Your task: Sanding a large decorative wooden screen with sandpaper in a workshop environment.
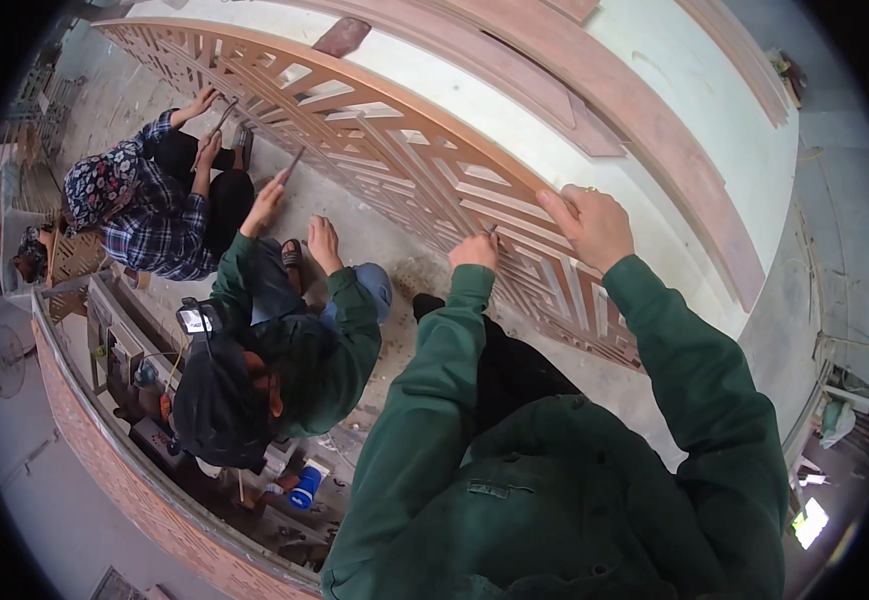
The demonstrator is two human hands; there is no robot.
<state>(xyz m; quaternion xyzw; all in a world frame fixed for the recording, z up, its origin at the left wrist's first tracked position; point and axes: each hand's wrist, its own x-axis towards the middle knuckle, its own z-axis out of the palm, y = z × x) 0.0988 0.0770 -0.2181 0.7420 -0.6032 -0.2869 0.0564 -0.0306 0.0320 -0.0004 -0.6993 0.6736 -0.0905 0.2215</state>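
A brown lattice panel (380, 130) of slanting bars and openings stands on its long side, running from the upper left down toward the lower right, just in front of the person's hands. The left hand (474, 252) is at the panel's openwork face, fingers folded in around a slim dark tool (493, 231) – only a short bit of it shows, the rest being hidden by the hand. The right hand (595, 222) lies on the panel's upper edge, its thumb stretched apart from the bent fingers; whether they clamp the edge or merely rest there, I cannot tell. So the panel lies directly under the right hand and just beyond the left one

Behind the panel is a white tabletop (645, 60) carrying long reddish-brown boards (675, 170) and a small dark red block (343, 37). To the left, along the same panel, a co-worker in green sleeves (357, 325) has a thin tool (296, 163) in one hand, and beyond, another in a plaid shirt (160, 225) crouches close to the panel – both on the grey floor (380, 205). Nearer the lower edge, a blue container (305, 488) sits among clutter
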